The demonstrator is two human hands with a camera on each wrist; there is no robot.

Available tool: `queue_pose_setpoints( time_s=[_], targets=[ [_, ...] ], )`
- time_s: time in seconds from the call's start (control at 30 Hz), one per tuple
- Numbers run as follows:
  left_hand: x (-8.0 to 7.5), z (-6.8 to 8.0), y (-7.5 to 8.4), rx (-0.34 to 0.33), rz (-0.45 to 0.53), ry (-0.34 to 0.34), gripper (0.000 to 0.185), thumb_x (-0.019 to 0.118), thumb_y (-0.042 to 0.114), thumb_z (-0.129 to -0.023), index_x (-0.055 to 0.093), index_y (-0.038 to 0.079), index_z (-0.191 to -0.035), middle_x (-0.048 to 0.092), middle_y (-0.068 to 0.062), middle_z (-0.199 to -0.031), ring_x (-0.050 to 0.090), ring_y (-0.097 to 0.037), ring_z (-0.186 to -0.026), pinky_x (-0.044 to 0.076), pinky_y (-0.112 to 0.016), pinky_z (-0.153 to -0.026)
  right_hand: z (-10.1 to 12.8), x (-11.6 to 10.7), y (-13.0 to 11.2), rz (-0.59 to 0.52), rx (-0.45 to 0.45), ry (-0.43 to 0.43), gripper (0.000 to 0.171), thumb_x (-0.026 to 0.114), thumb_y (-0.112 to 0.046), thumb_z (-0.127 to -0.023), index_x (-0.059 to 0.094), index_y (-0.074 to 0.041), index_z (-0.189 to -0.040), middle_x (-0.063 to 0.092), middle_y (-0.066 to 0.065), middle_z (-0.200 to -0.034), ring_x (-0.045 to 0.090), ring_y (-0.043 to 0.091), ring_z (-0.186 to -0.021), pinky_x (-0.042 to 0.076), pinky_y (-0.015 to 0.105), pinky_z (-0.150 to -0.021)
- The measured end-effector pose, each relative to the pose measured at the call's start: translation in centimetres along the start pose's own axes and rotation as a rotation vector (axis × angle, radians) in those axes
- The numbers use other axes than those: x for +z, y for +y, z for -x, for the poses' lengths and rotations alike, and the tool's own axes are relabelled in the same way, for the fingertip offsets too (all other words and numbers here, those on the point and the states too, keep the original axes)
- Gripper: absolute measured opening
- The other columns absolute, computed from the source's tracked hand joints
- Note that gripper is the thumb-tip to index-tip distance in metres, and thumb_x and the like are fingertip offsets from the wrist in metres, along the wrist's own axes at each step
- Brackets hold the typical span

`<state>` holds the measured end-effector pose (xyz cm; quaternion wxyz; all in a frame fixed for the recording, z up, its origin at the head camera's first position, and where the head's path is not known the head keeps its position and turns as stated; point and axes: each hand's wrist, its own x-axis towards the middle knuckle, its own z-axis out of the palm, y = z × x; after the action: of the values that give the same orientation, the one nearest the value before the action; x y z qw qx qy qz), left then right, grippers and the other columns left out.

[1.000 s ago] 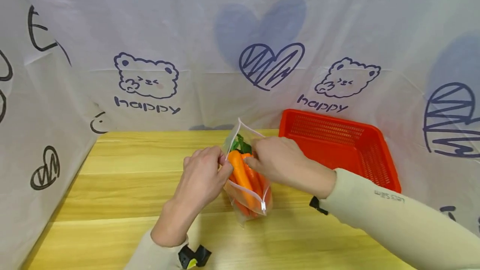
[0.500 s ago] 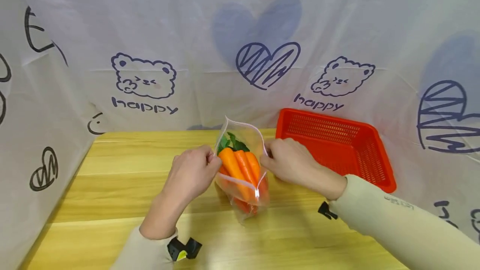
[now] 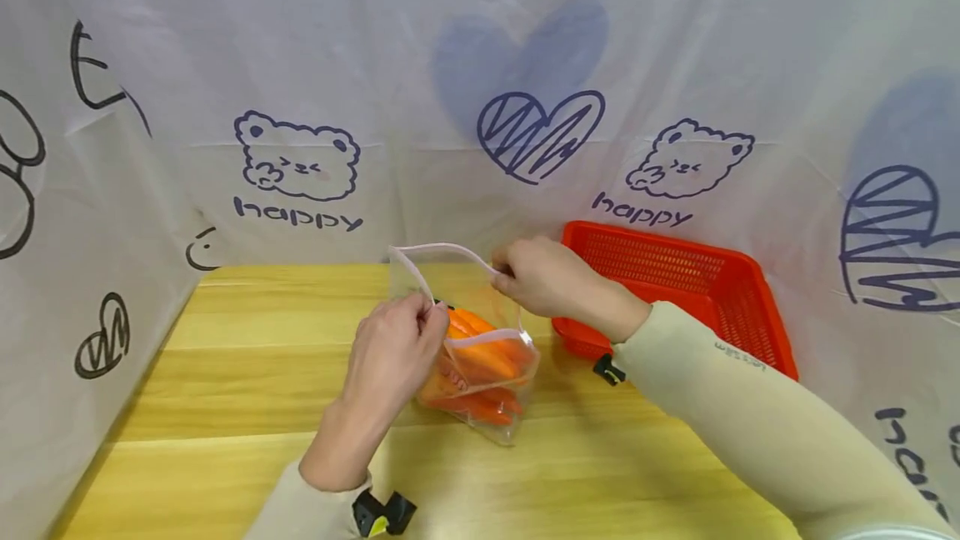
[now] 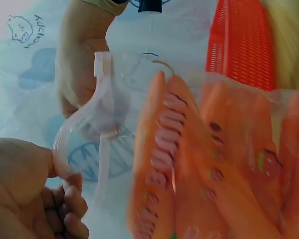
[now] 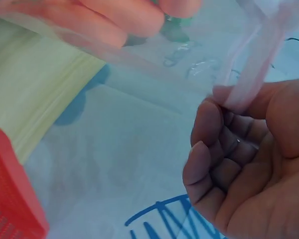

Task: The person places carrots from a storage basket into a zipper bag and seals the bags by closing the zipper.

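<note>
The left hand pinches the near lip of a clear zip bag between thumb and curled fingers, while the right hand pinches the far lip of the same zip strip, raised and drawn away from the left. Held apart like this, the two lips arch open above the bag, so the mouth stays wide; the white slider sits up on the strip by the right hand. The bag's bottom rests on the desk just below and between the hands, which lets the load hang low: a bunch of orange carrots lying slantwise inside, directly under the left hand's fingertips. Just beyond the right wrist, a red basket sits on the desk, close to the bag.
</note>
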<state>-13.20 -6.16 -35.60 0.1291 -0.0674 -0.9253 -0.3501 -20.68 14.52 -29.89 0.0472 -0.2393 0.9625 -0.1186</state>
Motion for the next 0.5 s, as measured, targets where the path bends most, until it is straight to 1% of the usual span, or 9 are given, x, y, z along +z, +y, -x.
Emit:
queue_pose_setpoints(
  time_s=[0.1,0.17,0.23,0.27,0.3,0.33,0.4,0.43,0.5],
  targets=[
    [-0.2,-0.4,-1.6,-0.027,0.054,-0.048,0.038,0.048,0.034,-0.111,0.061,0.011,-0.083,0.054,-0.006,-0.073,0.054,-0.028,-0.079,0.041,-0.039,-0.072,-0.1,0.7,0.4,-0.021,0.020,0.030,0.016,0.067,-0.025,-0.102,0.072,-0.016,-0.090,0.061,-0.002,-0.073,0.057,0.018,-0.068,0.046,0.031,-0.062],
    [-0.5,-1.3,-2.7,-0.065,0.106,-0.043,0.035,0.046,0.033,-0.111,0.064,0.008,-0.095,0.058,-0.009,-0.084,0.056,-0.029,-0.086,0.043,-0.040,-0.075,0.1,0.9,0.9,-0.036,0.029,0.048,0.016,0.068,-0.025,-0.102,0.072,-0.015,-0.090,0.061,-0.001,-0.073,0.056,0.019,-0.068,0.046,0.031,-0.062],
    [-1.0,-2.6,-4.1,-0.113,0.154,-0.035,0.028,0.048,0.028,-0.110,0.063,0.005,-0.114,0.061,-0.013,-0.103,0.057,-0.031,-0.098,0.047,-0.044,-0.085,0.3,1.0,1.3,-0.051,0.025,0.054,0.015,0.068,-0.024,-0.102,0.072,-0.015,-0.091,0.061,-0.001,-0.074,0.056,0.018,-0.068,0.046,0.031,-0.061],
    [-1.2,-3.4,-4.8,-0.125,0.178,-0.041,0.030,0.049,0.024,-0.109,0.061,0.003,-0.126,0.062,-0.015,-0.114,0.057,-0.033,-0.107,0.048,-0.047,-0.092,0.3,1.1,1.4,-0.058,0.019,0.055,0.015,0.067,-0.024,-0.102,0.073,-0.014,-0.092,0.061,-0.001,-0.074,0.056,0.018,-0.068,0.045,0.031,-0.061],
    [-1.4,-4.2,-5.6,-0.125,0.201,-0.063,0.035,0.051,0.022,-0.107,0.056,0.002,-0.136,0.060,-0.016,-0.126,0.057,-0.035,-0.116,0.047,-0.050,-0.098,0.4,1.1,1.4,-0.062,0.013,0.057,0.015,0.068,-0.025,-0.102,0.073,-0.014,-0.093,0.060,-0.001,-0.075,0.056,0.018,-0.068,0.046,0.031,-0.061],
    [-1.5,-5.1,-6.3,-0.120,0.221,-0.095,0.042,0.053,0.020,-0.106,0.050,0.003,-0.145,0.057,-0.017,-0.137,0.054,-0.037,-0.125,0.045,-0.054,-0.106,0.4,1.2,1.5,-0.066,0.007,0.061,0.015,0.068,-0.025,-0.102,0.073,-0.014,-0.093,0.060,-0.001,-0.075,0.056,0.018,-0.067,0.045,0.031,-0.061],
    [-1.7,-6.6,-7.5,-0.087,0.254,-0.194,0.050,0.055,0.019,-0.107,0.044,0.004,-0.153,0.052,-0.019,-0.149,0.048,-0.039,-0.138,0.040,-0.058,-0.114,0.5,1.4,1.6,-0.088,-0.005,0.068,0.016,0.068,-0.026,-0.102,0.073,-0.014,-0.093,0.060,-0.002,-0.074,0.055,0.017,-0.067,0.045,0.031,-0.061],
    [-1.8,-7.2,-8.1,-0.070,0.272,-0.246,0.049,0.057,0.021,-0.107,0.046,0.006,-0.152,0.052,-0.018,-0.150,0.048,-0.039,-0.140,0.040,-0.059,-0.115,0.7,1.6,1.7,-0.112,-0.009,0.073,0.016,0.069,-0.027,-0.102,0.073,-0.015,-0.093,0.060,-0.003,-0.073,0.055,0.017,-0.068,0.045,0.030,-0.062],
    [-1.8,-8.0,-8.9,-0.055,0.292,-0.326,0.040,0.058,0.026,-0.108,0.055,0.009,-0.144,0.058,-0.016,-0.146,0.052,-0.038,-0.137,0.045,-0.058,-0.110,1.4,2.0,2.2,-0.188,-0.013,0.084,0.019,0.069,-0.030,-0.102,0.073,-0.015,-0.092,0.059,-0.003,-0.073,0.054,0.017,-0.068,0.045,0.031,-0.062]
  ],
)
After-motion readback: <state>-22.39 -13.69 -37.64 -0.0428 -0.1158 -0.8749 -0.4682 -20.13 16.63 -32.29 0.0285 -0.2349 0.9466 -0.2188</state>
